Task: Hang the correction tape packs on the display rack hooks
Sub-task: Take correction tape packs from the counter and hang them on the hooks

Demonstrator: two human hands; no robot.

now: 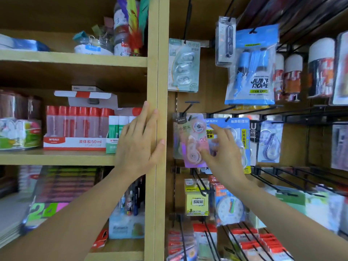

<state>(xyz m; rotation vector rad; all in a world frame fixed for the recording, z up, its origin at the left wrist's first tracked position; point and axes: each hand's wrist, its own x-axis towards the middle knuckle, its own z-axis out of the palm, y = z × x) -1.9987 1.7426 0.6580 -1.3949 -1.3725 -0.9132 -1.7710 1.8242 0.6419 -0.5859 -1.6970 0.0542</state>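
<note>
A pink holographic correction tape pack hangs on a black hook at the rack's left side. A blue correction tape pack hangs just to its right. My right hand is spread in front of both packs, its thumb touching the pink pack's lower edge and its fingers loose over the blue one. My left hand lies flat with straight fingers against the wooden shelf upright. A pale green correction tape pack hangs on a higher hook.
Long black hooks stick out toward me at the right and bottom. A jump rope bag hangs up right, sticky notes and a clock pack below. Glue bottles fill the left shelf.
</note>
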